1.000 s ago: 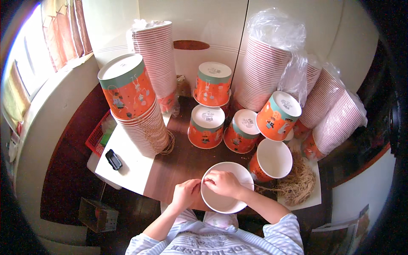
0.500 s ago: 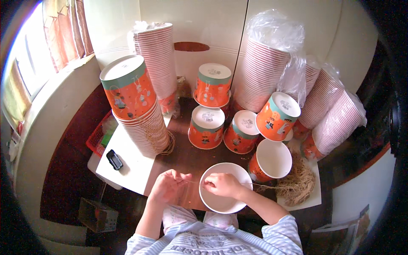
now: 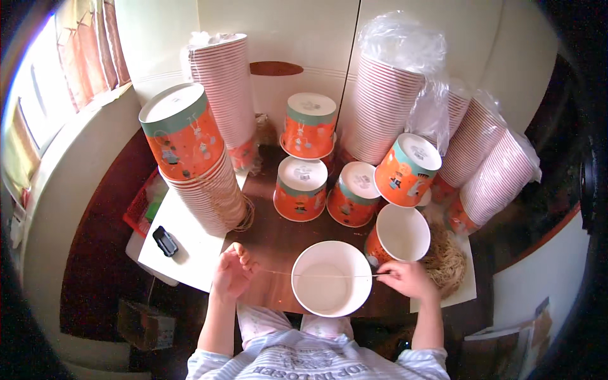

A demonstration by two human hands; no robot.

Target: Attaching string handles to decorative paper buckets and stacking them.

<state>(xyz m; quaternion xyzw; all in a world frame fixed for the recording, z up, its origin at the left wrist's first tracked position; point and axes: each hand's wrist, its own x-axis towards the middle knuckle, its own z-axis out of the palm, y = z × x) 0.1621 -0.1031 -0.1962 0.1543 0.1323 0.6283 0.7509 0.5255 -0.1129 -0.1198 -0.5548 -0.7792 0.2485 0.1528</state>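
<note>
A: Left hand [image 3: 233, 273] and right hand [image 3: 405, 278] each pinch an end of the rubber band [image 3: 316, 274], stretched over the white cup [image 3: 331, 278] at the tabletop's [image 3: 272, 244] near edge.

B: Risk: band snaps off fingers, or tips the cup off the edge.

Matt white paper bucket [image 3: 331, 285] on a smooth dark wooden table [image 3: 278, 240].

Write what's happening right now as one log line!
left hand: pinches band end | right hand: pinches other end | band: stretched across open cup
</note>
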